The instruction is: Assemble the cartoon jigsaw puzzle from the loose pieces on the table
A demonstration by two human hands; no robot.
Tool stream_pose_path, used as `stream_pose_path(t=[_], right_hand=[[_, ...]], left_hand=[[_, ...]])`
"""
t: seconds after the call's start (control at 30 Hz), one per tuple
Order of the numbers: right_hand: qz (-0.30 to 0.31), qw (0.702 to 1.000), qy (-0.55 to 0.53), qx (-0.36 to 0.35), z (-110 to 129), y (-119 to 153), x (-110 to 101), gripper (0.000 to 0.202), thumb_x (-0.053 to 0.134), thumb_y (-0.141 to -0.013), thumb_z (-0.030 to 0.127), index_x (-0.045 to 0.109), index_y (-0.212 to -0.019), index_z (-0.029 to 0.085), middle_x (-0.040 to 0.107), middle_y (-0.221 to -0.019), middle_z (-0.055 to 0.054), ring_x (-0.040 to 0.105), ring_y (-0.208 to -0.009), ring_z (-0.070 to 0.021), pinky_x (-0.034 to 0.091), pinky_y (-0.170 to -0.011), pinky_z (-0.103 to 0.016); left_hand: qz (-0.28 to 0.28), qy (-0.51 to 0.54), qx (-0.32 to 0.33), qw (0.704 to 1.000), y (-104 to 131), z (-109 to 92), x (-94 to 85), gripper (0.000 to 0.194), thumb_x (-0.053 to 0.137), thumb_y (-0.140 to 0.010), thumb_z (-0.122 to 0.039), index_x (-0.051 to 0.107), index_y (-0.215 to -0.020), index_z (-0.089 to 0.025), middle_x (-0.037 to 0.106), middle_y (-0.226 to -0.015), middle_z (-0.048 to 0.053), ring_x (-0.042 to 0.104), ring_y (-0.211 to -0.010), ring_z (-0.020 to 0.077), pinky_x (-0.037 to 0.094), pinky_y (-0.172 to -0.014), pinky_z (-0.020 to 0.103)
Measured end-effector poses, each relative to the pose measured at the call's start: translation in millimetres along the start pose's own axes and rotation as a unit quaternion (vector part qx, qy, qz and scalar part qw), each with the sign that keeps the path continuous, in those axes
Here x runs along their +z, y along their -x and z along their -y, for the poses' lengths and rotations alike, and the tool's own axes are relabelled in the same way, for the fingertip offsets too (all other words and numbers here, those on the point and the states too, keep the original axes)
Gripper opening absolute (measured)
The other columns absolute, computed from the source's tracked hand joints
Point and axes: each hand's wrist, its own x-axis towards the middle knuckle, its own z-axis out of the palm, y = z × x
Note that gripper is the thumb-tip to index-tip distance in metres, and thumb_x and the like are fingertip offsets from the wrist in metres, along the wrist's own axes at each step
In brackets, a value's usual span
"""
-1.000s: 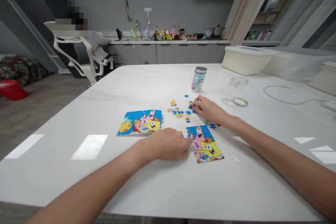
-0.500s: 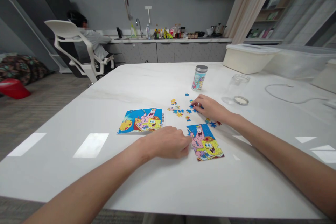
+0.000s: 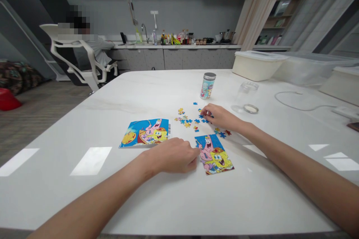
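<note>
My left hand (image 3: 179, 155) rests on the table with its fingers curled under, its knuckles at the left edge of a partly joined jigsaw puzzle (image 3: 214, 155); its fingertips are hidden. Bent low over the loose puzzle pieces (image 3: 187, 124), my right hand (image 3: 220, 115) has thumb and fingers closed at a blue puzzle piece (image 3: 201, 116). More loose pieces (image 3: 222, 134) lie under and beside the right wrist. A picture card (image 3: 147, 131) with the same cartoon figures lies left of the puzzle, slightly bent.
Behind the pieces stands a printed tin (image 3: 208, 86) with a metal lid. A clear jar (image 3: 245, 95), a round lid (image 3: 250, 109) and a white cable (image 3: 291, 101) lie to the right. Plastic boxes (image 3: 256, 65) stand at the far right. A person sits in a white chair (image 3: 89, 58) beyond the table.
The view has swung slightly, so everything sits a little further left and lower. My right hand stays over the loose pieces, and my left hand keeps its place beside the puzzle.
</note>
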Motion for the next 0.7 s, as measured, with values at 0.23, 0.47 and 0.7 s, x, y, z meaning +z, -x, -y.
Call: stream_pose_path(t=[0.23,0.47,0.7], right_hand=[[-0.045,0.998,-0.026,0.033,-5.5,-1.1,-7.5,0.019,0.048,-0.083,0.011,0.063,-0.090,0.018,0.068,-0.091,-0.005,0.061,-0.081,-0.0169,0.045,-0.075,-0.029],[-0.088,0.988,0.048,0.117,-12.9,-0.9,-15.6,0.024,0.045,-0.080,0.009,0.065,-0.092,0.018,0.069,-0.094,-0.006,0.061,-0.081,-0.0194,0.044,-0.071,-0.030],[-0.082,0.982,0.017,0.170,-22.5,0.8,-29.2,0.029,0.045,-0.076,0.003,0.064,-0.093,0.018,0.071,-0.088,-0.004,0.064,-0.077,-0.0159,0.044,-0.068,-0.025]], left_hand=[[-0.002,-0.003,-0.005,1.000,0.3,0.0,1.4,0.021,0.042,-0.085,-0.022,0.060,-0.077,-0.018,0.059,-0.054,0.004,0.052,-0.045,0.0158,0.030,-0.046,0.028],[-0.005,-0.021,-0.030,0.999,-0.7,-0.1,4.3,0.023,0.040,-0.087,-0.023,0.061,-0.079,-0.017,0.060,-0.055,0.005,0.057,-0.049,0.0184,0.029,-0.046,0.028],[-0.007,-0.017,-0.030,0.999,-1.0,0.0,4.5,0.022,0.040,-0.087,-0.021,0.058,-0.075,-0.018,0.060,-0.055,0.005,0.055,-0.047,0.0171,0.031,-0.046,0.028]])
